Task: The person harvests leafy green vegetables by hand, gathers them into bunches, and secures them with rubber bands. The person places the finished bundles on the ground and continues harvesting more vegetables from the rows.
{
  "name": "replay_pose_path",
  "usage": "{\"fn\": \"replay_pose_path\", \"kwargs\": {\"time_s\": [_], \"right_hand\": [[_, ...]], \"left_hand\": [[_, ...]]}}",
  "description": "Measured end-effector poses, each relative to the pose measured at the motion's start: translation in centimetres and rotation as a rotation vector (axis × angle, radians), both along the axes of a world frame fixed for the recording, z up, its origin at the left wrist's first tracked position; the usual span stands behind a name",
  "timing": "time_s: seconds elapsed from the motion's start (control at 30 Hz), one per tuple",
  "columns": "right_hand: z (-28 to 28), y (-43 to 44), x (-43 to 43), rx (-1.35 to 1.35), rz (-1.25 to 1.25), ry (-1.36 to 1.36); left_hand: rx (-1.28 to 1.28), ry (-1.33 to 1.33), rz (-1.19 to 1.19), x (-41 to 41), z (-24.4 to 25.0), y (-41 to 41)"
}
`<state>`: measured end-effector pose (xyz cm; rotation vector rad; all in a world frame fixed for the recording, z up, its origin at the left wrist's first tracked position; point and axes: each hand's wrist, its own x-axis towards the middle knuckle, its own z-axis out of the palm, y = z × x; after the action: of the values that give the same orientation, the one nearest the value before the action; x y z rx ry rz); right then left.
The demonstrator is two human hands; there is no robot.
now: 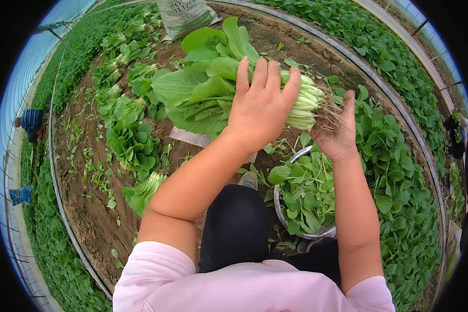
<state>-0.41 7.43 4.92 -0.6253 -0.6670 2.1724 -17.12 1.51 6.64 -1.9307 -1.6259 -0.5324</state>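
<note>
A large bunch of leafy greens lies sideways in front of me, its leaves to the left and its pale stems to the right. My left hand is laid over the stems with the fingers spread, holding the bunch. At the root end, my right hand has its palm against the soil-covered roots. Its thumb points up, while its other fingers are largely hidden by the roots. Below that hand, a metal basin holds loose green leaves.
Tied bunches of greens lie on the soil to the left. A fertilizer sack stands at the far side. Growing greens border my right. A flat board lies under the bunch. One person is at far left.
</note>
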Motion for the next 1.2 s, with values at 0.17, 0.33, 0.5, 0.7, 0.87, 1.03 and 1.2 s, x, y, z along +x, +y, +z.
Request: {"fn": "replay_pose_path", "kwargs": {"time_s": [0.17, 0.33, 0.5, 0.7, 0.87, 1.03, 1.2], "right_hand": [[-13.6, 3.0, -4.7, -0.340, 0.092, 0.085], [-20.5, 3.2, -6.5, -0.216, -0.059, -0.291], [-24.8, 3.5, -8.4, 0.269, -0.411, -0.779], [-25.2, 3.7, -9.2, 0.299, -0.478, -0.895], [-24.3, 3.8, -8.7, 0.345, -0.403, -0.905], [-22.6, 4.8, -5.7, 0.719, -0.540, -1.155], [-21.0, 5.2, -5.4, 0.916, -0.304, -1.055]], "left_hand": [[-0.368, 0.283, 0.139, -2.1, -10.3, 2.7], [-0.627, 0.165, 0.132, -3.0, -18.9, 3.4], [-0.759, -0.089, 0.068, -3.4, -19.7, 4.6], [-0.914, 0.060, 0.103, -3.6, -16.2, 6.6], [-1.120, 0.324, 0.109, -3.1, -15.1, 9.8], [-1.015, 0.208, -0.003, -4.6, -15.8, 8.8], [-0.980, 0.154, 0.016, -4.5, -16.3, 8.5]]}}
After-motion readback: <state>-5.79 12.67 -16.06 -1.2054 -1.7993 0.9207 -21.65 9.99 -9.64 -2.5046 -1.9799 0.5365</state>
